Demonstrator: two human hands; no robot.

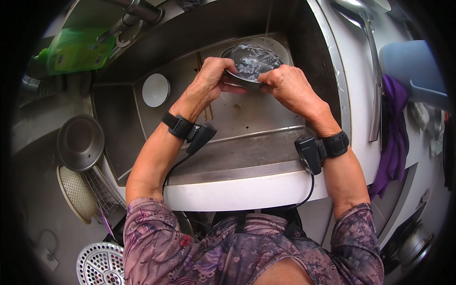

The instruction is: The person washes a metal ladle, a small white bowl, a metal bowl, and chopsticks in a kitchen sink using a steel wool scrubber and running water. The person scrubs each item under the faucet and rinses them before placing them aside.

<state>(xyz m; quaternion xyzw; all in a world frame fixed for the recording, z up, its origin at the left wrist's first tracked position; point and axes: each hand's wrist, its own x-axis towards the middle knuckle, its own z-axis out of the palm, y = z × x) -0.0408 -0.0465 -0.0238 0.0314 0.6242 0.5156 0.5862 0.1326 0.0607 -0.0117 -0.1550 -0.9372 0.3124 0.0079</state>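
Both hands hold a dark bowl (249,60), streaked with white suds, over the far right of a stainless steel sink (249,133). My left hand (215,76) grips its left rim, thumb on top and fingers beneath. At the near right rim, my right hand (288,83) has hold of it; some of its fingers are hidden. A thin stream of water (268,21) falls just beyond the bowl. Behind and below it, a pale round dish shows in part. A small white bowl (156,90) lies left in the sink. Wooden chopsticks (209,111) lie partly under my left hand.
A green detergent bottle (80,51) and the faucet (142,10) are at the back left. A metal pan (81,142) and a woven-pattern basket (76,194) sit left of the sink. On the right are a long-handled metal utensil (376,71), a purple cloth (393,135) and a blue plastic container (413,67).
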